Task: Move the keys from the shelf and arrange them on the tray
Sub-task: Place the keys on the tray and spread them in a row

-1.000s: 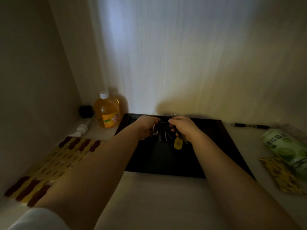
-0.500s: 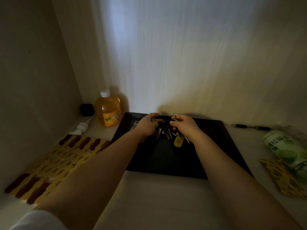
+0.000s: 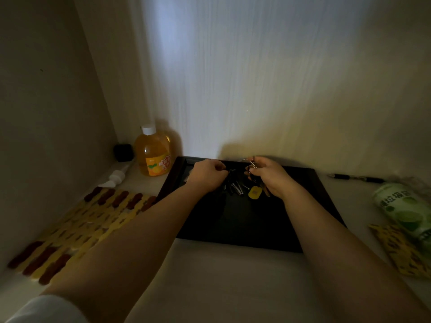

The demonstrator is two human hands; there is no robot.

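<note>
A black rectangular tray point(image 3: 310, 201) lies on the pale shelf against the back wall. Both hands are over its far half. My left hand point(image 3: 205, 174) pinches one end of a bunch of keys point(image 3: 236, 186), and my right hand point(image 3: 268, 176) grips the other end at the key ring. Several metal keys and a yellow tag point(image 3: 254, 192) hang down between the hands, just above or touching the tray floor. The light is dim, so single keys are hard to tell apart.
An orange drink bottle point(image 3: 154, 152) stands left of the tray, with a small black object point(image 3: 123, 152) and a white tube point(image 3: 116, 177) near it. A yellow and brown mat point(image 3: 88, 224) lies at left. At right are a pen point(image 3: 356, 178), a green pack point(image 3: 405, 210) and a yellow packet point(image 3: 401, 248).
Both hands have shifted slightly toward the tray's back edge and apart, spreading the bunch of keys between them. The view has tilted a little.
</note>
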